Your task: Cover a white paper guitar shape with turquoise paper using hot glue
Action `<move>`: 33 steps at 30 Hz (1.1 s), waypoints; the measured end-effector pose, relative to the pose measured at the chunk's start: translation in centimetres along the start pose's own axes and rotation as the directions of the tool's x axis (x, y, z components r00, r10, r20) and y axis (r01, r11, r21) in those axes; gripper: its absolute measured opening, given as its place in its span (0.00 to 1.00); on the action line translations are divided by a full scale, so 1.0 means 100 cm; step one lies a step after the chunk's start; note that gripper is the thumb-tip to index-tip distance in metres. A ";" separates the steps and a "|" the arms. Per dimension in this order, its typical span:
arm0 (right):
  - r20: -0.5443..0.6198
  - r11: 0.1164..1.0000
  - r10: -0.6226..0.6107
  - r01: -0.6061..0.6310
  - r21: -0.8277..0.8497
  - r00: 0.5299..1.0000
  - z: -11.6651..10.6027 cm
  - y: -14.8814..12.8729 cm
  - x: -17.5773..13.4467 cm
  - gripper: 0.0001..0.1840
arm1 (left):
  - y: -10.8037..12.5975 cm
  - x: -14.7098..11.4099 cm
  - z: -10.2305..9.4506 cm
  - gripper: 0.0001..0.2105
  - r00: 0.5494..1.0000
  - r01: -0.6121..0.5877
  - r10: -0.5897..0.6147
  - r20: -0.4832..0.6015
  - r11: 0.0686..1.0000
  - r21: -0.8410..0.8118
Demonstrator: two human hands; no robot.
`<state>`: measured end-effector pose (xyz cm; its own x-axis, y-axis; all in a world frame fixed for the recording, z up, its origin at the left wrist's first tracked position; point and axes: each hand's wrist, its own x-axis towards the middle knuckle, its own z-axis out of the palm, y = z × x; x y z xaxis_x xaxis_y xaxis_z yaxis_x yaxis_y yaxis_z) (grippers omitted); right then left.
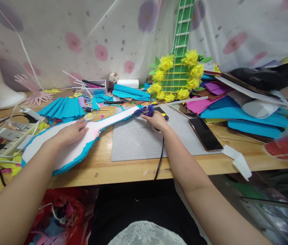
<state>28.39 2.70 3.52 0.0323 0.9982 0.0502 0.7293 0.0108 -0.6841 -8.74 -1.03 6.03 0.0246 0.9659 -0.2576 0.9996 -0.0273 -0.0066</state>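
Note:
A white lute-shaped cutout [71,149] with blue crepe paper wrapped round its edge lies on the table at the left, its narrow neck [115,117] pointing right over a grey cutting mat [131,143]. My left hand [73,132] rests flat on the body near the base of the neck, fingers stretched out. In my right hand [156,119] is a dark blue hot glue gun [144,110], its nozzle end at the tip of the neck. A black cord [161,160] hangs below this hand over the table edge. Part of a tape roll [156,129] shows under the hand.
A green paper instrument neck [181,51] with yellow paper flowers stands at the back. A phone [205,133] lies on the mat's right edge, near stacked coloured paper [240,112]. Pleated blue paper [59,108] and a power strip [3,149] are at the left.

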 end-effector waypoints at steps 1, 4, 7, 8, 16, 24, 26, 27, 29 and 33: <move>-0.004 1.000 0.006 -0.006 -0.001 1.000 -0.001 0.001 0.001 0.22 | 0.000 0.000 0.000 0.29 1.000 -0.004 0.004 -0.001 1.000 -0.004; -0.022 1.000 0.026 -0.026 -0.004 0.999 -0.003 0.008 0.004 0.23 | 0.000 0.001 0.000 0.29 1.000 -0.003 0.003 0.005 1.000 -0.010; -0.057 0.999 0.043 -0.044 -0.001 0.997 -0.003 0.017 0.009 0.23 | 0.000 0.001 0.000 0.28 1.000 0.014 -0.014 0.013 1.000 0.002; -0.069 0.999 0.048 -0.049 0.001 0.996 -0.003 0.020 0.011 0.23 | 0.000 0.001 0.000 0.28 1.000 0.013 -0.013 0.010 1.000 0.005; -0.096 0.995 0.096 -0.095 0.014 0.991 -0.008 0.027 0.014 0.24 | 0.008 -0.004 -0.007 0.26 1.000 0.020 -0.020 0.023 1.000 -0.003; -0.107 0.985 0.170 -0.173 -0.018 0.980 -0.015 0.023 0.012 0.25 | 0.006 -0.005 -0.005 0.26 1.000 -0.002 0.002 -0.003 1.000 -0.009; -0.111 0.984 0.170 -0.174 -0.031 0.979 -0.015 0.023 0.012 0.24 | 0.004 -0.003 -0.003 0.25 1.000 -0.010 0.010 -0.011 1.000 -0.017; -0.113 0.985 0.166 -0.171 -0.035 0.980 -0.015 0.023 0.012 0.25 | 0.003 -0.003 -0.003 0.26 1.000 -0.009 0.009 -0.011 1.000 -0.019; -0.113 0.987 0.151 -0.157 -0.038 0.982 -0.013 0.024 0.013 0.25 | 0.002 -0.002 -0.002 0.26 1.000 0.001 -0.001 -0.013 1.000 -0.022; -0.110 0.992 0.117 -0.122 -0.037 0.987 -0.009 0.023 0.012 0.27 | 0.001 -0.002 -0.001 0.26 1.000 0.014 -0.015 -0.026 1.000 -0.028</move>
<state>30.72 3.91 2.72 0.1925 0.9801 0.0491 0.7445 -0.1133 -0.6579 -8.60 -1.16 6.20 0.0104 0.9725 -0.2325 0.9998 -0.0067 0.0166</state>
